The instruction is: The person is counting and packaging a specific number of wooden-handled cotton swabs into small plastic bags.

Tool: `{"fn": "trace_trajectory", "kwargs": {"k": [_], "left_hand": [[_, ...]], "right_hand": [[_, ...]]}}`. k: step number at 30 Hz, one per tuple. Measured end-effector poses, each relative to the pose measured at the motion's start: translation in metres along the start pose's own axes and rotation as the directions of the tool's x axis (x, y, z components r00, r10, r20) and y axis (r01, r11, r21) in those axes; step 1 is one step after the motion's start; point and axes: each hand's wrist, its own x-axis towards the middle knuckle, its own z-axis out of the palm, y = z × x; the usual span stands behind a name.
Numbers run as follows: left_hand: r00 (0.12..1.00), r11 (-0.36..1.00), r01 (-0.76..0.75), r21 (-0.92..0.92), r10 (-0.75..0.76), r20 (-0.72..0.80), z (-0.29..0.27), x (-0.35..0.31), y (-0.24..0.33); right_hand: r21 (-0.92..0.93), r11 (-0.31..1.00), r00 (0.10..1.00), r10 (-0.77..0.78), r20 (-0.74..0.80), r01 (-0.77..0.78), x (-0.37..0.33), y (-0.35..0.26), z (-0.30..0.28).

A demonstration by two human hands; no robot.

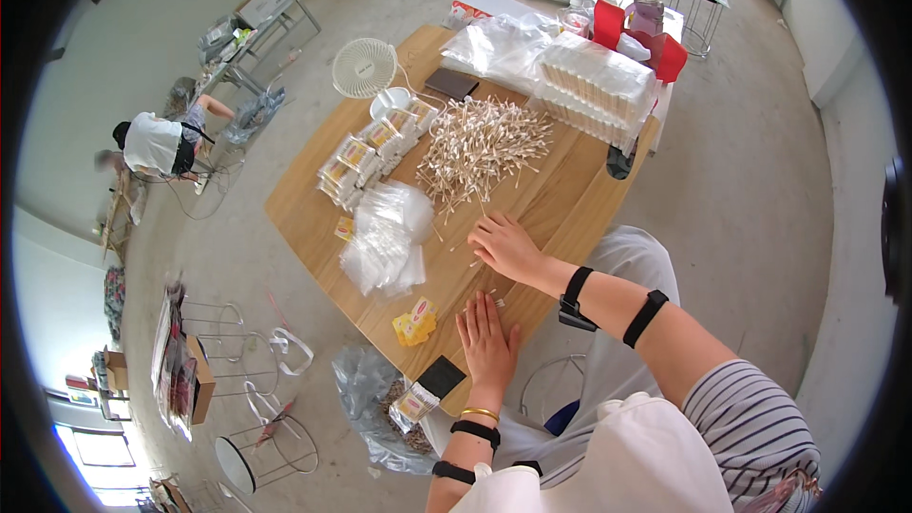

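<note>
My left hand (487, 342) lies palm down at the near edge of the wooden table (560, 190), fingers stretched out. A few loose cotton swabs (497, 298) rest by its fingertips. Just beyond it, my right hand (508, 245) is low over the tabletop, palm down, with its fingers slightly bent and apart; I see nothing held in it. Past the right hand spreads a big heap of cotton swabs (484, 144). Left of the heap are clear plastic bags (388, 233) and stacked filled packs (356, 157). Small yellow cards (415, 323) sit left of my left hand.
At the table's back left stands a white fan (365, 68), beside a dark flat case (451, 84). Bundled swabs in plastic (598, 81) are stacked at the far right. A plastic sack (366, 389) leans below the left edge. Another person (163, 144) bends over farther off.
</note>
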Motion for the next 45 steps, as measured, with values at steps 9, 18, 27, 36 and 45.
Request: {"fn": "trace_trajectory", "kwargs": {"k": [9, 18, 27, 36, 45], "left_hand": [[1.000, 0.999, 0.003, -0.032, -0.003, 0.007, 0.003, 0.002, 0.006], [0.999, 1.000, 0.023, -0.008, -0.023, 0.038, -0.005, 0.001, 0.004], [1.000, 1.000, 0.012, -0.010, -0.012, 0.010, 0.000, 0.001, 0.002], [1.000, 0.999, -0.001, -0.037, 0.001, 0.000, 0.003, 0.004, 0.005], [0.999, 0.999, 0.023, -0.024, -0.023, 0.024, -0.002, -0.001, 0.000]], "right_hand": [[-0.263, 0.959, 0.995, -0.099, 0.023, 0.102, 0.051, 0.034, 0.022], [-0.050, 0.999, 0.996, 0.019, 0.089, -0.014, 0.013, 0.016, 0.009], [0.102, 0.989, 0.993, 0.112, -0.038, -0.108, -0.015, 0.011, -0.003], [-0.110, 0.956, 0.946, 0.288, 0.151, -0.274, 0.028, 0.004, 0.037], [0.084, 0.994, 0.978, 0.058, 0.201, -0.076, 0.000, 0.022, -0.009]]}}
